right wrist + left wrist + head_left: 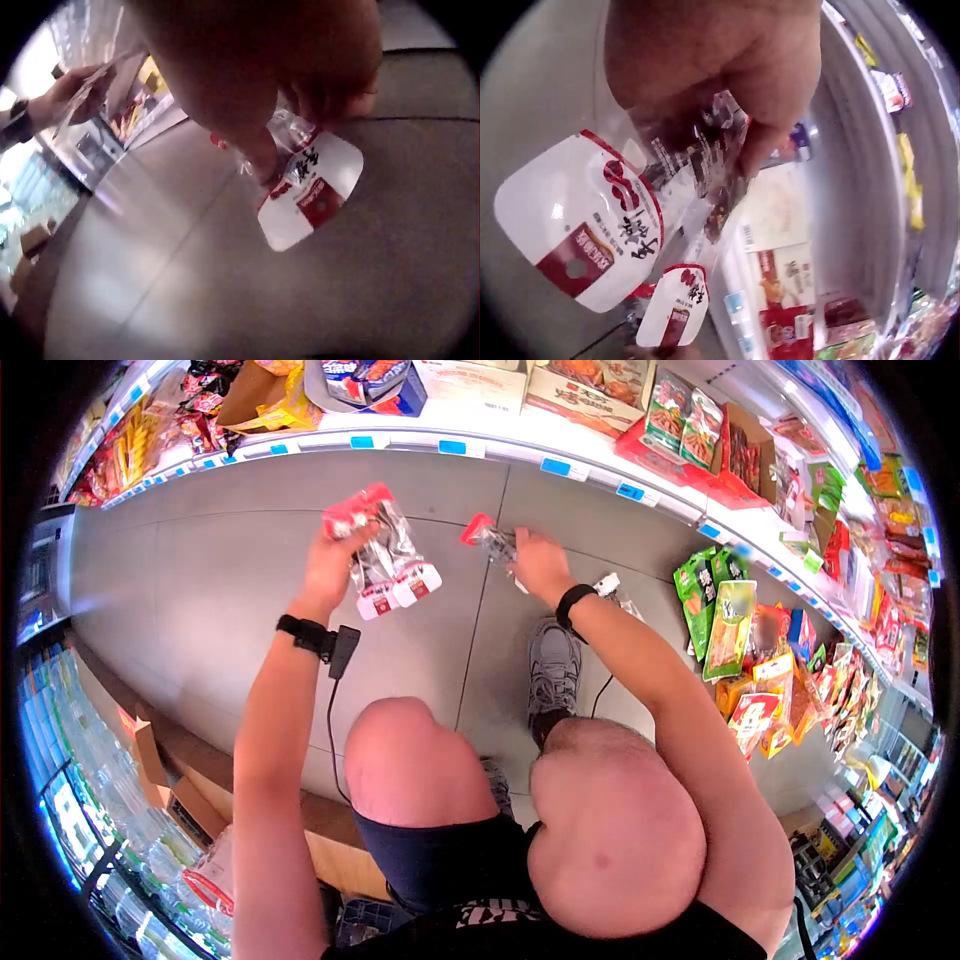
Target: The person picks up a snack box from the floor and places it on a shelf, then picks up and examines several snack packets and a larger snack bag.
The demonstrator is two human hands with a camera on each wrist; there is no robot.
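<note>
In the head view my left hand (331, 568) grips a few clear snack packets (388, 550) with red ends and white-and-red header cards, above the floor. The left wrist view shows two of their header cards (592, 221) hanging below the fingers, with dark contents behind the film. Across from it, my right hand (542, 564) pinches a similar snack packet (492, 540). That packet's white header card (311, 191) sticks out under the fingers in the right wrist view. Another silvery packet (612, 590) lies on the floor beside the right wrist, partly hidden by the arm.
A low shelf edge (420, 444) with blue-and-white price tags curves across the front, bearing boxed and bagged snacks. Colourful snack bags (730, 630) lie piled on the floor at right. My grey shoe (555, 665) stands below the right hand. Wrapped bottles (110, 780) and cardboard (150, 765) are at left.
</note>
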